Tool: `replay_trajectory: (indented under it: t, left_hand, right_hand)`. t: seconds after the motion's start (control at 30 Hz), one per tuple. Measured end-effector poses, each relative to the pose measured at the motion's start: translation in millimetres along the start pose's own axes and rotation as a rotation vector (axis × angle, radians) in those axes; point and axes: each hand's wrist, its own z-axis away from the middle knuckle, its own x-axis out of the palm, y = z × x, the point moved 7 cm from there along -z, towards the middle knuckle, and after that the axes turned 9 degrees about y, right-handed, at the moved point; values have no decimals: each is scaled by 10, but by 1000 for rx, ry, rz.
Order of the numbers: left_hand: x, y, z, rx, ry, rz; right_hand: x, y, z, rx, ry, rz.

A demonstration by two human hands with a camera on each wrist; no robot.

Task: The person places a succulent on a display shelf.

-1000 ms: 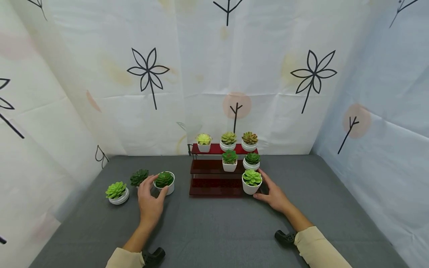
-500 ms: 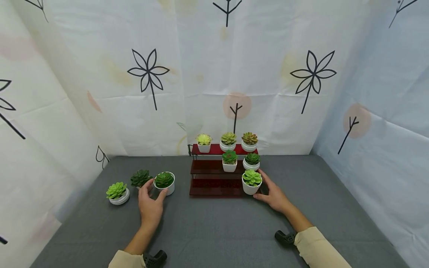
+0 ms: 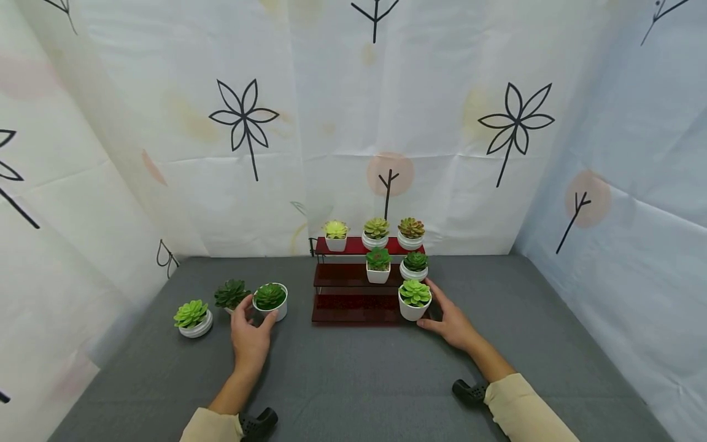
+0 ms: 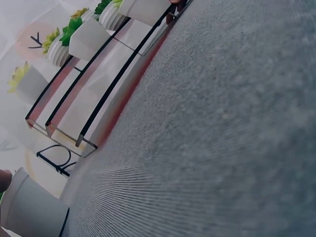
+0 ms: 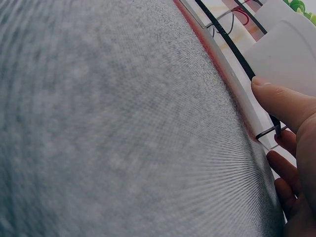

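Note:
My left hand (image 3: 250, 341) has thumb and fingers about the sides of a white pot with a dark green succulent (image 3: 270, 297). That potted succulent stands on the grey cloth; its white pot (image 4: 34, 205) shows in the left wrist view. A three-tier dark red display shelf (image 3: 345, 309) stands at the centre. My right hand (image 3: 455, 325) holds the shelf's right end, thumb at the front rail and fingers around the end, close to a potted light-green succulent (image 3: 415, 301) on the bottom tier. The right thumb (image 5: 281, 101) lies over the black rail in the right wrist view.
Two more potted succulents, one dark green (image 3: 230, 294) and one bright green (image 3: 193, 319), stand at the left. Several small pots, such as a yellow-green one (image 3: 336, 235), occupy the upper tiers. Printed white cloth (image 3: 353, 123) encloses the grey tabletop (image 3: 353, 380).
The left index finger has dropped from the rim of the dark green succulent's pot to its side. My right hand and the potted plants have stayed in place.

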Motion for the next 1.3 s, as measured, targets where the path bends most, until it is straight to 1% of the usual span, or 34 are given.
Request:
replay_trajectory:
  t: [0.1, 0.27, 0.53, 0.7, 0.8, 0.9, 1.0, 1.1, 1.23, 1.3]
  left_hand:
    - [38, -35, -27, -21, -19, -1]
    - [105, -51, -78, -48, -53, 14]
    - [209, -89, -138, -122, -111, 53]
    - [294, -136, -171, -151, -124, 56]
    - [332, -138, -189, -160, -124, 51]
    - [369, -132, -207, -167, -139, 41]
    - [406, -150, -228, -185, -171, 24]
    - [445, -180, -249, -202, -220, 6]
    - [492, -193, -271, -215, -272, 9]
    - [509, -193, -279, -217, -284, 12]
  right_hand:
    - [-4, 0, 2, 0, 0, -1]
    - [-6, -8, 4, 4, 2, 9]
    - [2, -3, 2, 15, -1, 14]
    - [-1, -6, 0, 15, -1, 12]
    - [-1, -11, 3, 15, -3, 16]
    - [-1, -8, 5, 16, -2, 17]
    - [2, -2, 3, 13, -2, 12]
    - [11, 7, 2, 11, -1, 3]
    - [15, 16, -1, 11, 0, 0]
    - [16, 18, -2, 12, 0, -1]
